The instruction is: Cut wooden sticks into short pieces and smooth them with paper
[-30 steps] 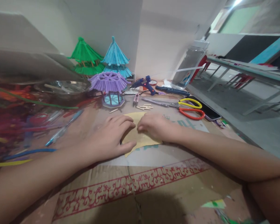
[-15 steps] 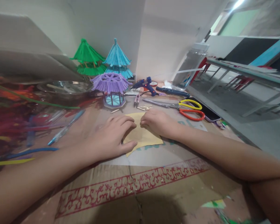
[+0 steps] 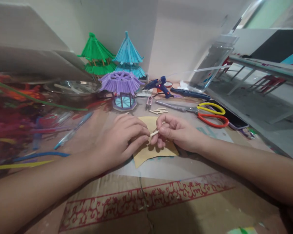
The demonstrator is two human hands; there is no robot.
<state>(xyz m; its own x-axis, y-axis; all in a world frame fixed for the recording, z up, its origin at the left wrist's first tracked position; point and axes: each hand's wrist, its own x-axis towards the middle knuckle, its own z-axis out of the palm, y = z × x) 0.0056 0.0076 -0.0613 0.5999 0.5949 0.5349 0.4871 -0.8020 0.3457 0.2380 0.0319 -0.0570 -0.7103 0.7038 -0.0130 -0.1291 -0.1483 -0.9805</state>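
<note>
A short pale wooden stick (image 3: 154,133) is held between my two hands, over a yellow sheet (image 3: 148,156) with an uneven lower edge. My right hand (image 3: 173,131) pinches the stick's right end between thumb and fingers. At its left end, the closed thumb and forefinger of my left hand (image 3: 130,135) meet the stick. Several similar sticks (image 3: 159,110) lie just beyond the sheet. Behind them stand small snips (image 3: 149,102) and a purple pavilion model (image 3: 122,84) with a pale blue floor.
Scissors (image 3: 211,113) with yellow and red handles lie right, beside a phone (image 3: 230,117). Farther back are a blue glue gun (image 3: 159,86), a utility knife (image 3: 190,94), a clear container (image 3: 213,65), green (image 3: 95,50) and blue (image 3: 128,52) roofed models. A metal bowl (image 3: 73,94) stands left.
My hands have come together, and a small wooden stick now shows between their fingers. My right hand has turned, its fingers now curled beneath the stick. The view has shifted slightly.
</note>
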